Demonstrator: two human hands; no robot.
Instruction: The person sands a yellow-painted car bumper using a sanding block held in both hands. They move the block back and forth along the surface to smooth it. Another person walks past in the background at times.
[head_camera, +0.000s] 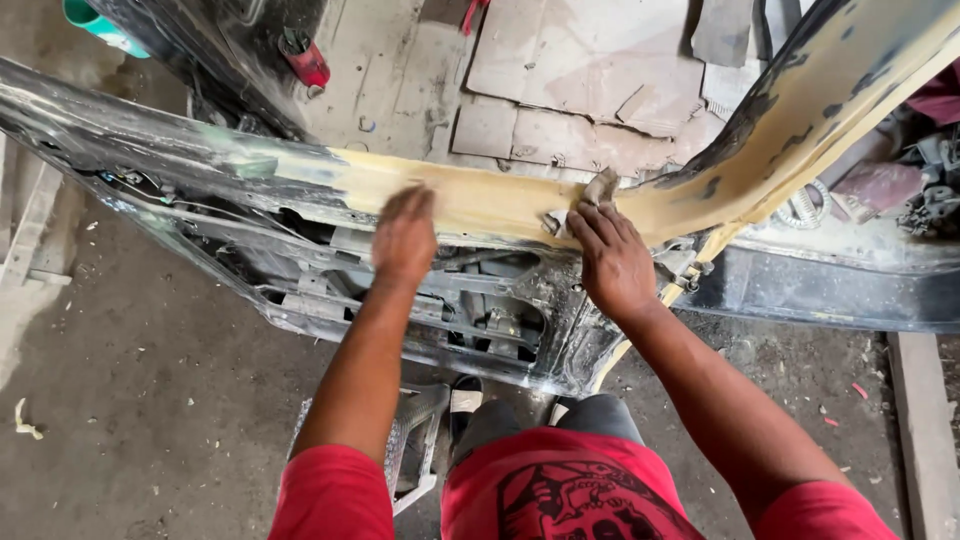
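Yellow filler (470, 200) coats the top edge of a black car door (330, 290) lying across the view just ahead of the person. Long axis of the filled band: left to right, bending up toward the right along the window frame (800, 130).

Left hand (404, 236): flat, palm down, fingers together on the filler near the band's middle; blurred, nothing seen in it.

Right hand (612, 262): just beside the bend, fingertips pinching a small grey scrap of sandpaper (598, 190) against the filler.

Both hands rest on the same band, apart, side by side; the right sits nearer the bend, the left nearer the straight run toward bare black metal.

Dusty concrete floor (150, 380) below; flattened cardboard (560, 80) beyond the door.
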